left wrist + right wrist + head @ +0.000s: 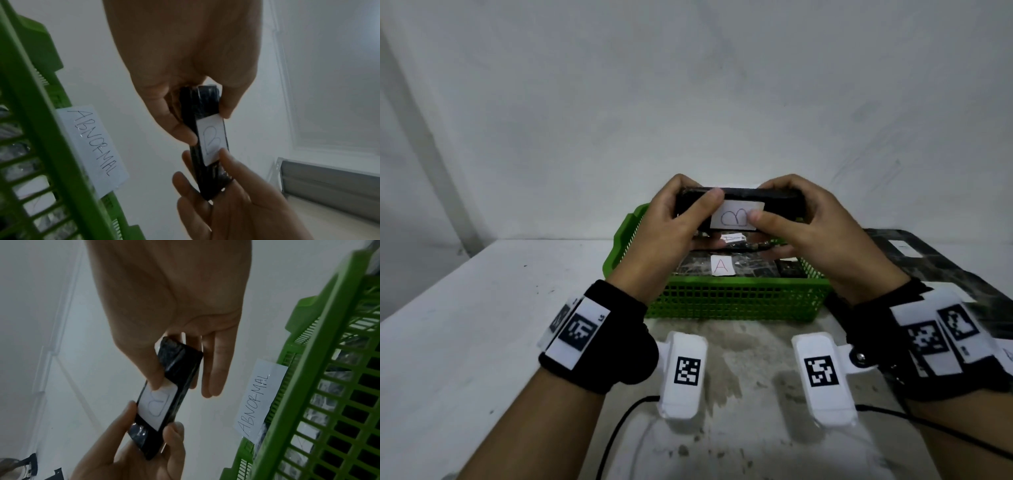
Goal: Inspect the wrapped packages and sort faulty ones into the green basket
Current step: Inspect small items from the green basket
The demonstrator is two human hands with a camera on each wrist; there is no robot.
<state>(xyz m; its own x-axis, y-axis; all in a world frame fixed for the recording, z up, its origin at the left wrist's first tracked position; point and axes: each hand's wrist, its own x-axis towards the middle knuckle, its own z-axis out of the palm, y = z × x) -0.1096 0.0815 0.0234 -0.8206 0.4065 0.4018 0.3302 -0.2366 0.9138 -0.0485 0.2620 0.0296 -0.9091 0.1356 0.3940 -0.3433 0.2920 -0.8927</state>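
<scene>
Both hands, left hand and right hand, are gripping a black wrapped package labelled B, blocking the green basket at 12 o'clock; another package labelled A is lying inside.

The basket is bright green with an open grid pattern in its walls. The package held above it is glossy black, with a white label marked in dark pen. A white label with a red "A" lies inside the basket. The wrist bands are black, carrying white tags with black square codes. The tabletop is white, stained grey-brown.
</scene>
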